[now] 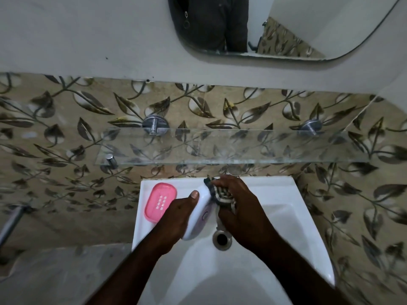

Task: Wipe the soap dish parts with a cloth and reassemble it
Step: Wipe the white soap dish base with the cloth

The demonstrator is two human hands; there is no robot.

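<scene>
A pink slotted tray (160, 202) lies on the sink's (275, 188) left rim, just beside the left hand (176, 219). That hand grips a white soap dish shell (201, 213), tilted over the basin. The right hand (240, 208), fingers curled, presses a checked cloth (220, 194) against the shell's right side.

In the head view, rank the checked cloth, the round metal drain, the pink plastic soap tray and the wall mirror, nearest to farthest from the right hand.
1. The checked cloth: gripped in the right hand.
2. The round metal drain: just below that hand.
3. The pink plastic soap tray: left ledge of the white sink.
4. The wall mirror: up top.
</scene>
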